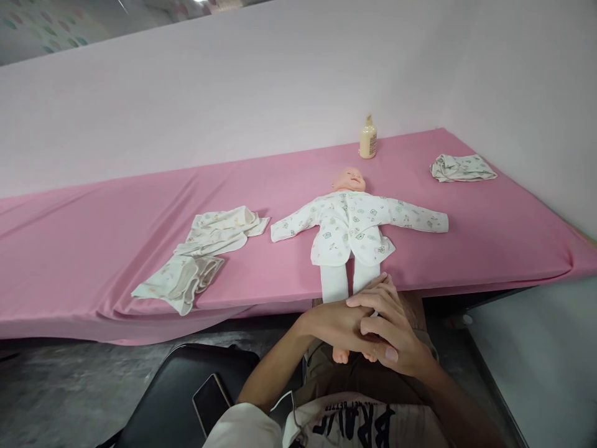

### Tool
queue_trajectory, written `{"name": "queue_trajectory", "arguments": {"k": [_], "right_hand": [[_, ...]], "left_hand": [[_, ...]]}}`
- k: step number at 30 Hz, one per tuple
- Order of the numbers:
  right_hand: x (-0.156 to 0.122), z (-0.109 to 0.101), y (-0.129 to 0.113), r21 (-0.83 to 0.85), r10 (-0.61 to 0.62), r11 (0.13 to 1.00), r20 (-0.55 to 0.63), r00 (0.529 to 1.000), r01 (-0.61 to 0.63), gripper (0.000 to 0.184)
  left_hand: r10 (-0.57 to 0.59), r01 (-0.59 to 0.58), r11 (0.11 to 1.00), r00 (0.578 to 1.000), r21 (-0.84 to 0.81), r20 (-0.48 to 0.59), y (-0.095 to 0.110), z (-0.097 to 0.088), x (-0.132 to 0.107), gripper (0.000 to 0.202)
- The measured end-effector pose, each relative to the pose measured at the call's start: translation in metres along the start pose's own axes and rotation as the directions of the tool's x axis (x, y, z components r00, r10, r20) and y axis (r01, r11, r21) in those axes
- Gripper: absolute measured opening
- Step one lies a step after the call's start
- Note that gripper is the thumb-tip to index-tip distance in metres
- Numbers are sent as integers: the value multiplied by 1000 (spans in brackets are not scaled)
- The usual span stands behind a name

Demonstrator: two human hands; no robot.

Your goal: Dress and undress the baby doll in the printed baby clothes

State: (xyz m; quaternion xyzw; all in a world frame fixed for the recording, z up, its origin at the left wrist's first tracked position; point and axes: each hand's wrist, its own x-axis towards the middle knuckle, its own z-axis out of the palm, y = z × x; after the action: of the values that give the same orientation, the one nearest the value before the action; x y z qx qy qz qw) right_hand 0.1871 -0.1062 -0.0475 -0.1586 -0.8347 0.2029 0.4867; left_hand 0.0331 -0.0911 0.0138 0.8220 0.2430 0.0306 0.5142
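A baby doll (351, 180) lies on its back on the pink-covered table, its head toward the wall. It wears a white printed baby jacket (333, 227) with the sleeves spread wide, and white leggings (334, 283). Its bare feet (341, 355) hang past the table's front edge. My left hand (333, 322) is stretched flat across the doll's lower legs, with its fingers partly hidden. Over it rests my right hand (394, 326), fingers apart and touching the back of the left. I see nothing held in either hand.
Folded printed baby clothes (219, 230) and a second folded piece (180, 277) lie on the left. A pump bottle (368, 140) stands by the wall, with a folded printed cloth (463, 168) at right. Below are a black chair (163, 386) and a phone (211, 401).
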Motion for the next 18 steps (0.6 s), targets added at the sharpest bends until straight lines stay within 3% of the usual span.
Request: {"name": "queue_trajectory", "arguments": {"k": [3, 7, 13, 18], "right_hand": [[1, 0, 0, -2, 0, 1000, -5, 1000, 0, 10], [2, 0, -1, 5, 1, 1000, -9, 1000, -1, 11], [0, -1, 0, 34, 1, 999, -8, 1000, -1, 15], [1, 1, 1, 39, -9, 999, -42, 999, 11, 12]], "left_hand": [[-16, 16, 999, 1000, 35, -2, -1, 2, -1, 23], [56, -54, 993, 998, 104, -18, 0, 1, -1, 26], [122, -114, 985, 991, 127, -59, 2, 0, 3, 23], [113, -108, 989, 992, 101, -48, -1, -1, 2, 20]]}}
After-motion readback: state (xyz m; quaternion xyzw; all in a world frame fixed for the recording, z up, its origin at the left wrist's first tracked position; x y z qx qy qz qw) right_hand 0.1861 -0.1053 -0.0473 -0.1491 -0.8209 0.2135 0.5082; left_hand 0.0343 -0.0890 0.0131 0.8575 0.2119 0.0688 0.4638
